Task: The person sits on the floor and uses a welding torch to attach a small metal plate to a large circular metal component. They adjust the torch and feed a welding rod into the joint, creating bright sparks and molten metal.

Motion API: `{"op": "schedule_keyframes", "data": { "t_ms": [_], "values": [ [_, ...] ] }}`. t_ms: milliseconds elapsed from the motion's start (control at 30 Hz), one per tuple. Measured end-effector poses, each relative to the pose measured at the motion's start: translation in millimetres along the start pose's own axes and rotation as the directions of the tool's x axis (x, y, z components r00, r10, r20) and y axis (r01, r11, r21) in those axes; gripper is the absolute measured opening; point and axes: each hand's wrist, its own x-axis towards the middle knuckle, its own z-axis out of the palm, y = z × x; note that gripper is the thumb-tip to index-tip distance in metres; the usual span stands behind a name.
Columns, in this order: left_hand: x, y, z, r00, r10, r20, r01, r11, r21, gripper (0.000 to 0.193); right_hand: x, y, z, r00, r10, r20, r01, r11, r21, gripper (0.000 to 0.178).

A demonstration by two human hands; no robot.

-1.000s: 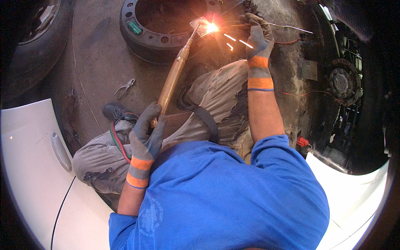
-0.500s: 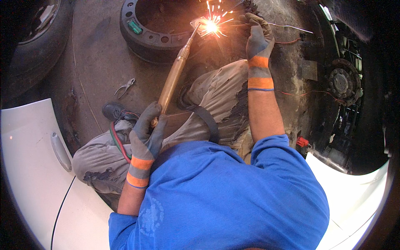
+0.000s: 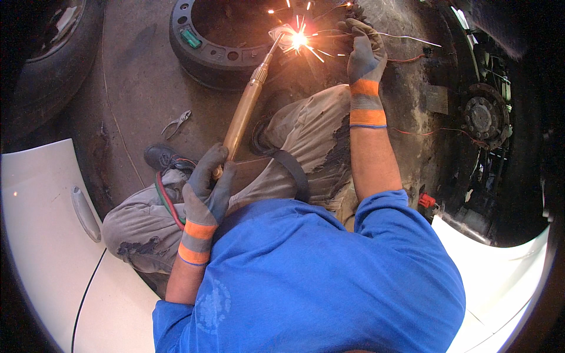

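My left hand (image 3: 209, 179), in a grey glove with an orange cuff, is wrapped round the rear of a brass gas welding torch (image 3: 246, 112). The torch points up and away to a bright glare with sparks at its tip. A small metal piece (image 3: 281, 34) shows beside the glare, next to the drum's rim; its shape is partly washed out. My right hand (image 3: 366, 53), gloved alike, pinches a thin welding rod (image 3: 406, 39). One end of the rod runs left toward the glare, the other sticks out to the right.
A heavy brake drum (image 3: 215, 56) lies on the floor ahead. Pliers (image 3: 176, 123) lie left of the torch. A tire (image 3: 53, 76) stands far left, a wheel hub (image 3: 484, 115) at right. Red and green hoses (image 3: 168, 203) pass over my left leg. White panels (image 3: 47, 206) flank me.
The spray of sparks is smaller and spread differently, and the glow is a little weaker. Both hands, the torch and the rod have kept nearly the same place.
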Motion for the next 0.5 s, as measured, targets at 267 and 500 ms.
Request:
{"op": "schedule_keyframes", "data": {
  "t_ms": [267, 500],
  "values": [
    [0.5, 2.6, -0.8, 1.0, 0.007, 0.003, -0.007, 1.0, 0.018, 0.028, -1.0, -1.7, 2.6, 0.997, -0.076, 0.011, 0.076, 0.997, -0.012, 0.022],
    [-0.3, 2.4, -0.7, 1.0, -0.018, 0.01, 0.018, 1.0, -0.002, 0.029, -1.8, -2.6, 1.2, 0.999, -0.046, 0.026, 0.046, 0.999, 0.014, 0.022]
  ]
}}
